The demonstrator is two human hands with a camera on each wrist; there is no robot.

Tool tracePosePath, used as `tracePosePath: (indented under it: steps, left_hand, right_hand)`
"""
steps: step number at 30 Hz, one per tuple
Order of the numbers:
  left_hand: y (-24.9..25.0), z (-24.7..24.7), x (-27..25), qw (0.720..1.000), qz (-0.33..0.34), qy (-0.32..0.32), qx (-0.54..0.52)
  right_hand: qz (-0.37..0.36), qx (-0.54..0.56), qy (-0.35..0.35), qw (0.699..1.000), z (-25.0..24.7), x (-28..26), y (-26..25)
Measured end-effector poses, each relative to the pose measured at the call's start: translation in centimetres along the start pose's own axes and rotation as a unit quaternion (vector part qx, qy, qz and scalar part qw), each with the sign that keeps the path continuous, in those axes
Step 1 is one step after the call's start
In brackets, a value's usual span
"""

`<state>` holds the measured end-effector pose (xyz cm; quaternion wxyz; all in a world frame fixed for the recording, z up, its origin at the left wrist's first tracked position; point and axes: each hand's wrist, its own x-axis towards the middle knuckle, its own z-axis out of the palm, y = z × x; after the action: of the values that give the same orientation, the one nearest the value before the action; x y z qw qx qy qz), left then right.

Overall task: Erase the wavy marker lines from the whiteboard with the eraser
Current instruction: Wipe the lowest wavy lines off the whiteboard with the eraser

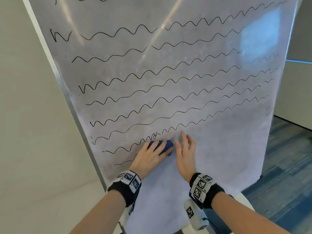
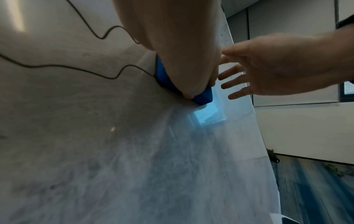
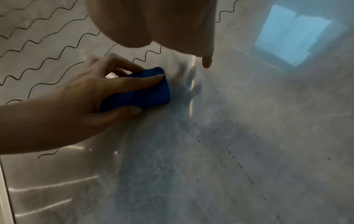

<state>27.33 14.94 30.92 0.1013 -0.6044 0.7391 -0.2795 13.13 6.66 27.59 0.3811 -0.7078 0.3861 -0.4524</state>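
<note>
A white whiteboard carries several black wavy marker lines across its upper and middle part; its lower part is smeared grey. My left hand grips a blue eraser and holds it against the board at the right end of the lowest lines. From the right wrist the eraser shows fingers on top and the thumb below. In the left wrist view the eraser lies flat on the board under my palm. My right hand is open just right of the eraser, fingers spread close to the board.
A metal frame edges the board on the left, with a plain wall behind. Blue-grey carpet lies to the right. A white rounded base or stool sits below the board.
</note>
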Motion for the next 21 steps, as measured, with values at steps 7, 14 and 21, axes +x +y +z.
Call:
tracePosePath:
  steps: [7, 14, 21]
  left_hand:
    - [-1.3, 0.9, -3.8, 0.999, 0.023, 0.026, 0.015]
    - [-2.4, 1.2, -8.1, 0.999, 0.007, 0.047, 0.023]
    - [-1.4, -0.3, -2.1, 0.999, 0.034, 0.032, 0.018]
  right_hand:
    - [0.024, 0.001, -0.013, 1.0, 0.3, -0.7, -0.7]
    - [0.035, 0.002, -0.049, 0.998, 0.5, -1.1, -1.3]
    - [0.031, 0.001, -0.034, 0.999, -0.1, -1.1, -1.2]
